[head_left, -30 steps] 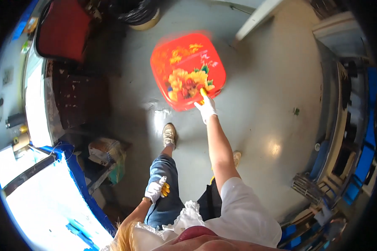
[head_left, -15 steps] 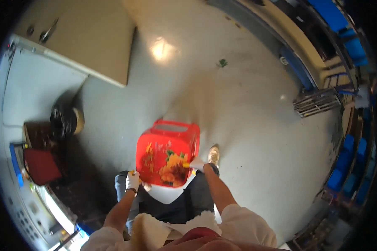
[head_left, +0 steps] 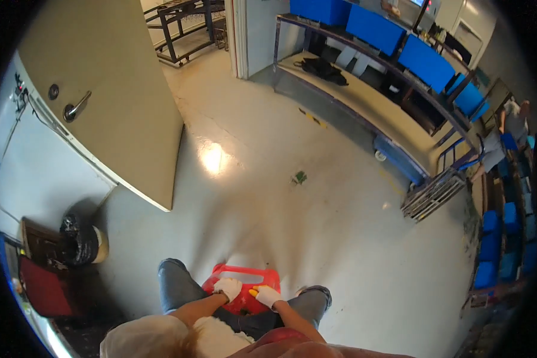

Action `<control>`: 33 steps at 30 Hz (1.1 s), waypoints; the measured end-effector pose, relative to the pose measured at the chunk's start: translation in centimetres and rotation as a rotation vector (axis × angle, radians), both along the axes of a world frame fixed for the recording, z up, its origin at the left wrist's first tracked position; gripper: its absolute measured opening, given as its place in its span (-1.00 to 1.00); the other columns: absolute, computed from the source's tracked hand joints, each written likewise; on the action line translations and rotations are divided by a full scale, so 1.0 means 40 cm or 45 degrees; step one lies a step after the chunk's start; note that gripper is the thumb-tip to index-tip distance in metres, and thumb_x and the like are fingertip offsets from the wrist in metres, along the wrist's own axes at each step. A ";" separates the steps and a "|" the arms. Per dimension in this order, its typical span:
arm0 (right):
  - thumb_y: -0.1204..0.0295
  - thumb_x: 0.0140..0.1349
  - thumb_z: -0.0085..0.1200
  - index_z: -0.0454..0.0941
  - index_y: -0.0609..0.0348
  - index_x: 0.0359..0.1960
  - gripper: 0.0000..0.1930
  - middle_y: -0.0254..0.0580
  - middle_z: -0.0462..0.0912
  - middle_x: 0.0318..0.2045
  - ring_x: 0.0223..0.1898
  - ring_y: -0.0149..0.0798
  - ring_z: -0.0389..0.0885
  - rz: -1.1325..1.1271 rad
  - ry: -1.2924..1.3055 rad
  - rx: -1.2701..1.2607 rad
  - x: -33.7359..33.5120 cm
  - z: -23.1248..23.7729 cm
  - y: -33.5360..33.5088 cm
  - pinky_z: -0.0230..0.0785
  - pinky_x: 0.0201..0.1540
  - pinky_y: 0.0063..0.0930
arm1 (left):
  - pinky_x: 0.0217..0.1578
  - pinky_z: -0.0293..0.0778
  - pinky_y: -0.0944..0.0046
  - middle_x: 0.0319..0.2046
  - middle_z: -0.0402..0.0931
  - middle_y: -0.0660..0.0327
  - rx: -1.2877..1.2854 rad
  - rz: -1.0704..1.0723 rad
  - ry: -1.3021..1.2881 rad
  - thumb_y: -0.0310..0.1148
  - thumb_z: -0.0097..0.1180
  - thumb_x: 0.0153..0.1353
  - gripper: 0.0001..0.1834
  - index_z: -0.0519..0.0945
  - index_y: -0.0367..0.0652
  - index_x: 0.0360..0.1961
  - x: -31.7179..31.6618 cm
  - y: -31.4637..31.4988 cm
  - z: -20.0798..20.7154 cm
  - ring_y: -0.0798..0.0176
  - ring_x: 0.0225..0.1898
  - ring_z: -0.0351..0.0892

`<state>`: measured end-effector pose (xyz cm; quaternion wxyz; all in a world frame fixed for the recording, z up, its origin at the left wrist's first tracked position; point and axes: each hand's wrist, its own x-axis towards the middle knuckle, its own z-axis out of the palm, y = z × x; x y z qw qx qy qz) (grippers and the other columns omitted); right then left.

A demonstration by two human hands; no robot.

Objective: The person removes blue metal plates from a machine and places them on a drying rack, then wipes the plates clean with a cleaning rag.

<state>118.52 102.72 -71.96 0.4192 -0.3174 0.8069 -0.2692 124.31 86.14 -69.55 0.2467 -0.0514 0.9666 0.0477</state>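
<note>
A red plastic seat [head_left: 243, 304] with a long slot in its far part lies low between my knees. Most of its patterned surface is hidden by my hands and body. My left hand [head_left: 228, 289], in a white glove, is over the red seat near the slot's near edge. Its fingers are blurred, so whether they grip the edge is unclear. My right hand [head_left: 267, 296], gloved in white with yellow at the fingertips, is just to its right, fingers stretched leftward with nothing visible in them. The two hands are close but apart.
A beige door [head_left: 110, 101] stands open at the left. A black-lined bin [head_left: 80, 241] is near a dark red chair [head_left: 45, 286]. A long rack [head_left: 364, 113] with blue bins is at the far right, with a trolley [head_left: 435, 194] beside it. Green scraps [head_left: 299, 177] lie on the floor.
My view has tilted up, showing the doorway and rack. Both hands have left the seat's side edges and come together over it. The seat is nearer my body, between my spread knees.
</note>
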 end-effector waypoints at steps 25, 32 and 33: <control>0.33 -0.08 -0.10 0.48 0.17 -0.49 -0.80 -0.06 0.51 -0.55 -0.52 -0.17 0.49 -0.669 -0.306 0.074 -0.067 -0.194 -0.063 0.31 -0.48 -0.36 | -0.41 0.34 0.19 -0.55 0.46 0.01 0.905 0.948 0.422 -0.17 -0.18 -0.07 -0.68 0.50 -0.19 -0.51 0.044 -0.154 -0.152 0.07 -0.46 0.46; 0.34 0.01 -0.18 0.45 0.15 -0.43 -0.80 -0.16 0.51 -0.55 -0.53 -0.27 0.50 -0.767 -0.684 0.155 -0.073 -0.212 -0.036 0.30 -0.57 -0.39 | -0.44 0.31 0.18 -0.58 0.45 -0.01 0.810 0.572 0.087 -0.15 -0.16 -0.08 -0.64 0.49 -0.25 -0.52 0.049 -0.072 -0.003 0.06 -0.49 0.44; 0.36 0.03 -0.21 0.43 0.13 -0.39 -0.81 -0.16 0.51 -0.51 -0.53 -0.26 0.50 -0.919 -0.728 -0.022 -0.065 -0.212 -0.024 0.31 -0.57 -0.40 | -0.44 0.31 0.18 -0.58 0.45 -0.01 0.808 0.551 0.079 -0.15 -0.16 -0.08 -0.64 0.49 -0.25 -0.52 0.041 -0.065 -0.023 0.06 -0.49 0.44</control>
